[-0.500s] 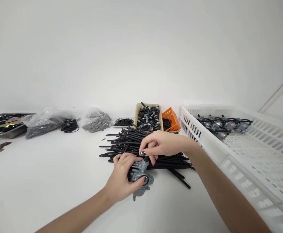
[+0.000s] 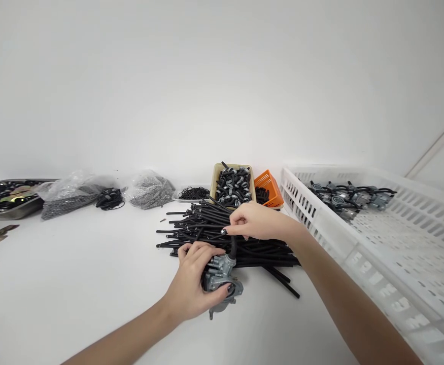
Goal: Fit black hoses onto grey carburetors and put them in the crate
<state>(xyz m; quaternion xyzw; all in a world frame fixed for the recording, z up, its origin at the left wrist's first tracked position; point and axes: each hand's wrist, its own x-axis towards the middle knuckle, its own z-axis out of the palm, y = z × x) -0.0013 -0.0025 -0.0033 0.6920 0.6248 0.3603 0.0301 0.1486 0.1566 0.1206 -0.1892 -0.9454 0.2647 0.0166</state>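
Partly, the hands (image 2: 191, 281) hide the metal carburetor (image 2: 220, 276) and black tube (image 2: 233, 248).

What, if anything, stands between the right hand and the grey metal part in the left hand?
Only a black, rubbery tube, rising from the grey metal part in the left hand to the right hand; nothing else visible stands between.

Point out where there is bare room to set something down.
Bare tabletop lies between the left hand and the plastic bags; the white crate has bare floor nearer than its metal parts. Crowded: black tubes beneath the right hand.
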